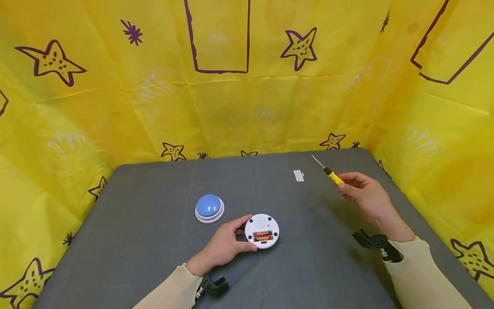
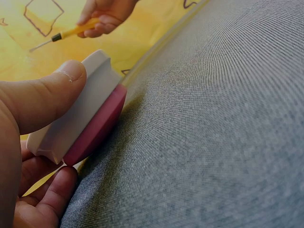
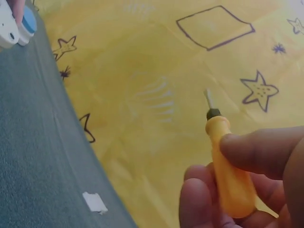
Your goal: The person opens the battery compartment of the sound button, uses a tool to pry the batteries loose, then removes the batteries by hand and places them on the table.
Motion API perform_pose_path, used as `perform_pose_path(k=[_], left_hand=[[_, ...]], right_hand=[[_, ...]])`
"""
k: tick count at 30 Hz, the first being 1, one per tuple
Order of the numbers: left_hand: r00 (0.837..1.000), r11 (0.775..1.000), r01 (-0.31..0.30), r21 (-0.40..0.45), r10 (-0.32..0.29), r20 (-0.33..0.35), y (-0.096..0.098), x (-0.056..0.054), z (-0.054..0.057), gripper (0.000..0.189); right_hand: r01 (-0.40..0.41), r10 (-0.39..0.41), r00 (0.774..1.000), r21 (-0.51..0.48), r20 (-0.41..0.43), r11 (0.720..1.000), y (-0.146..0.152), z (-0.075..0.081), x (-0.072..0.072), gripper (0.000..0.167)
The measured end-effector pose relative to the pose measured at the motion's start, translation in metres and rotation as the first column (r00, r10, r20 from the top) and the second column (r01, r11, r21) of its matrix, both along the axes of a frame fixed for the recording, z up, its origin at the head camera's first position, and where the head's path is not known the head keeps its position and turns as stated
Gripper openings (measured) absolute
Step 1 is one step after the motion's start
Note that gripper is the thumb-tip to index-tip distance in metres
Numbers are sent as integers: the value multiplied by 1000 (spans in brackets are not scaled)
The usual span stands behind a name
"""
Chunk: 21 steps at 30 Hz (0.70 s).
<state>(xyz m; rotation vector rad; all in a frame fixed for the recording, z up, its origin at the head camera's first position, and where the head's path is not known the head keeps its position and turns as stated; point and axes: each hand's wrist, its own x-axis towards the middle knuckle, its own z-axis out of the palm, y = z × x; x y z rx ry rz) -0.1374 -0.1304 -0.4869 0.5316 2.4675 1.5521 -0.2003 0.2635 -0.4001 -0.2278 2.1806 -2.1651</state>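
My left hand (image 1: 224,244) grips a round white push-button device (image 1: 266,223) by its side, thumb and fingers at its edge. Its underside faces up in the head view, with two red batteries (image 1: 263,235) in an uncovered compartment. A pink dome (image 2: 97,128) shows on its lower side in the left wrist view, close over the cloth. My right hand (image 1: 366,197) pinches a yellow-handled screwdriver (image 1: 335,177) above the right of the table, its metal tip pointing away to the upper left. A small white battery cover (image 1: 299,176) lies on the table left of the screwdriver.
A second button with a blue dome (image 1: 208,206) stands upright on its white base, left of the held device. Grey cloth covers the table (image 1: 154,240). Yellow fabric walls (image 1: 224,111) with drawn starfish rise at the back and both sides.
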Motion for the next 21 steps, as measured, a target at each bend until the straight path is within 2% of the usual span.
perform_pose_path(k=[3,7,10,13,17,19,21], left_hand=[[1000,1000,-2,-1,2,3,0,0,1,85],[1000,1000,-2,-2,2,3,0,0,1,85],[1000,1000,1,-6,-1,9,0,0,0,85],[1000,1000,1,-5,-1,8,0,1,-1,85],[1000,1000,-3,-3,3,-4,0,1,0,85],[1000,1000,-3,-5,3,-6,0,0,0,85],[1000,1000,0,-3,0,-7,0,0,1,85]], right_hand=[[-6,7,1000,-163,4,987,0,0,0,17],[0,11,999,-341,30,940,0,0,1,14],[8,21,998,-451,59,892,2,-1,1,16],[7,36,997,-557,66,831,4,-2,1,22],[-43,78,997,-665,23,746,4,-2,-1,29],[-81,106,994,-692,-7,718,3,-3,-2,32],[-110,130,991,-704,-25,701,1,-3,-1,33]])
